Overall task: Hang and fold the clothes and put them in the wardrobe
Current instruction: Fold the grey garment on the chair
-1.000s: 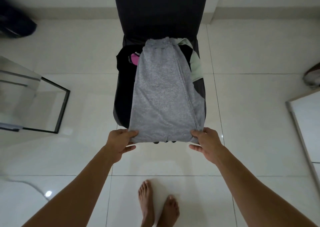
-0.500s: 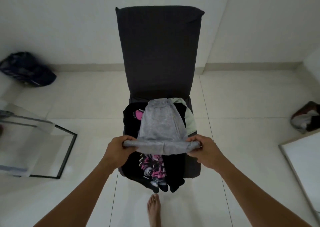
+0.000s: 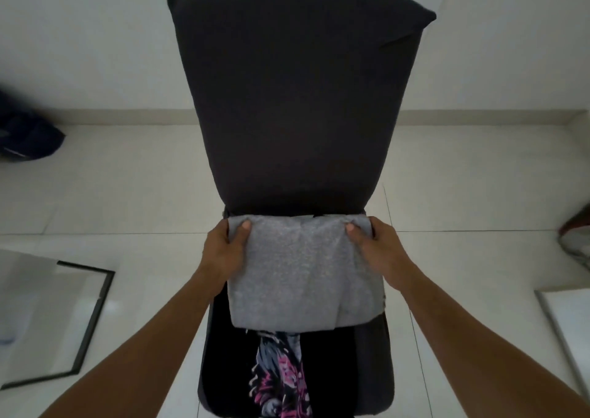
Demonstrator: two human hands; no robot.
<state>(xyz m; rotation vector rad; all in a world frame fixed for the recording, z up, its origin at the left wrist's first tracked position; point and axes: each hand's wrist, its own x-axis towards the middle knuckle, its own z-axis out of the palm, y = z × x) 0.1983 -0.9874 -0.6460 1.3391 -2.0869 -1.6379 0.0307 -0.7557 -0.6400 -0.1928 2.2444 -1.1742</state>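
You have a dark covered chair [image 3: 300, 98] straight ahead, its tall back upright and its seat running toward you. It stands on a pale tiled floor [image 3: 127, 194] that meets a white wall [image 3: 79, 34] along a low skirting behind it. To your left a black-framed glass panel [image 3: 92, 322] lies on the tiles, and farther back near the wall sits a dark blue bag [image 3: 25, 139]. At your right edge you can see a light-framed panel [image 3: 565, 328], and beyond it a blurred bundle [image 3: 578, 226], cut off by the frame.
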